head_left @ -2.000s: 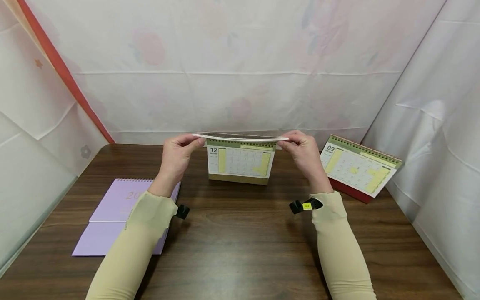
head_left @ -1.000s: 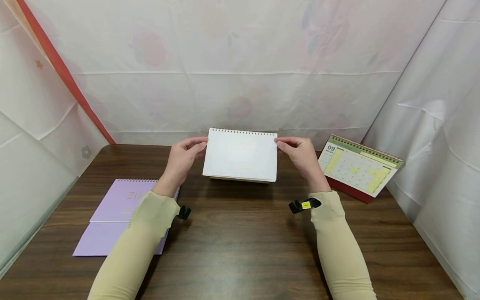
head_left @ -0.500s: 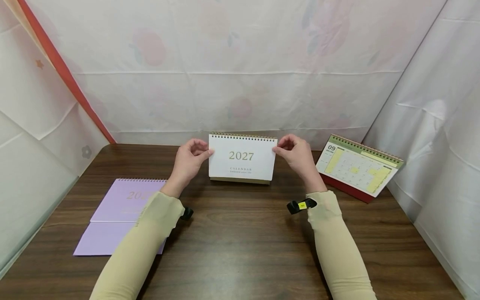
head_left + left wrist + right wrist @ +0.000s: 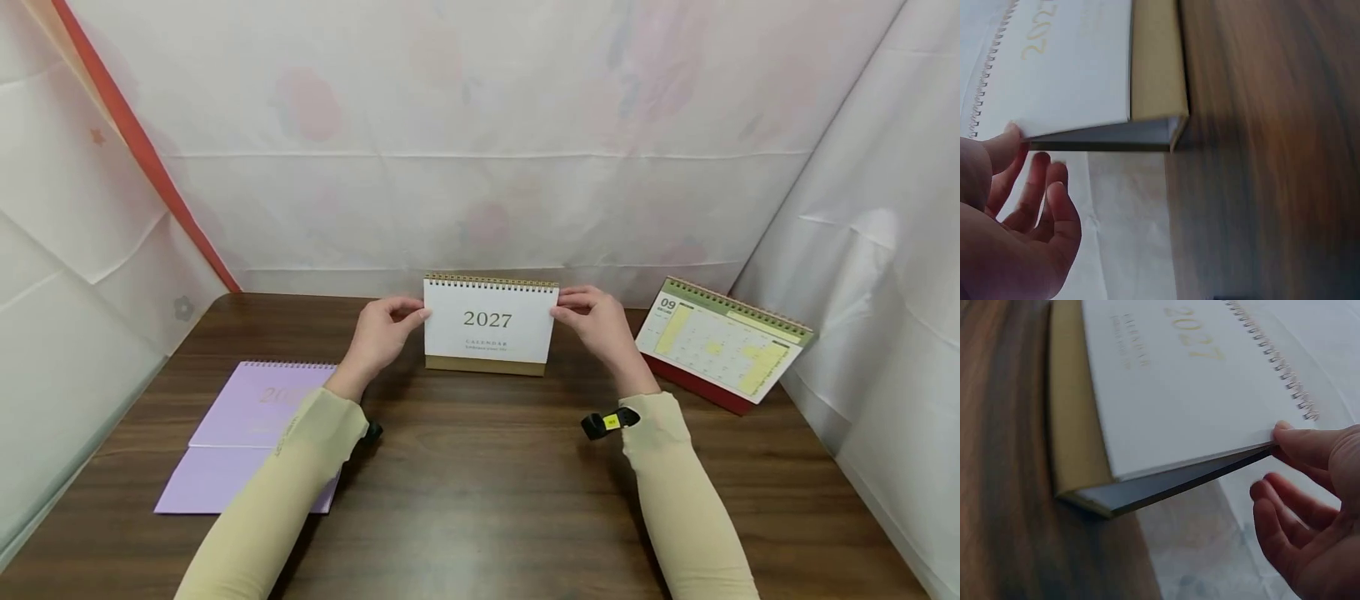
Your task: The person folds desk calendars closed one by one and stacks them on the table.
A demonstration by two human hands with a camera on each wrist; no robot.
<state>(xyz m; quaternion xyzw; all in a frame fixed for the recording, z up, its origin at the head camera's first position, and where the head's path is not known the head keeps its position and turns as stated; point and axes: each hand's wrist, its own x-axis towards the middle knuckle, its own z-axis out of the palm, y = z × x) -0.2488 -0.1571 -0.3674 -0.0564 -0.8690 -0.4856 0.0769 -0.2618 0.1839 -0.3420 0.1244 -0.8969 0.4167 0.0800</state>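
A white desk calendar (image 4: 488, 325) with a gold "2027" on its cover stands upright on a tan base, with spiral rings along the top. My left hand (image 4: 381, 335) pinches its left edge near the rings. In the left wrist view the thumb (image 4: 1007, 147) lies on the cover and the other fingers are curled below. On the opposite edge, my right hand (image 4: 600, 329) pinches the upper corner. The right wrist view shows that thumb (image 4: 1300, 444) on the cover and a finger behind it.
A purple calendar (image 4: 225, 479) lies spread at the left, partly covered by my left sleeve. At the right stands a calendar (image 4: 716, 346) turned to page 09, on a red base. Behind the brown wooden table (image 4: 480, 500) hangs a white curtain (image 4: 480, 125).
The December page was in front, with pages raised above it. A blank white sheet came down over it, and now the 2027 cover faces me. Both hands have come slightly lower along the edges.
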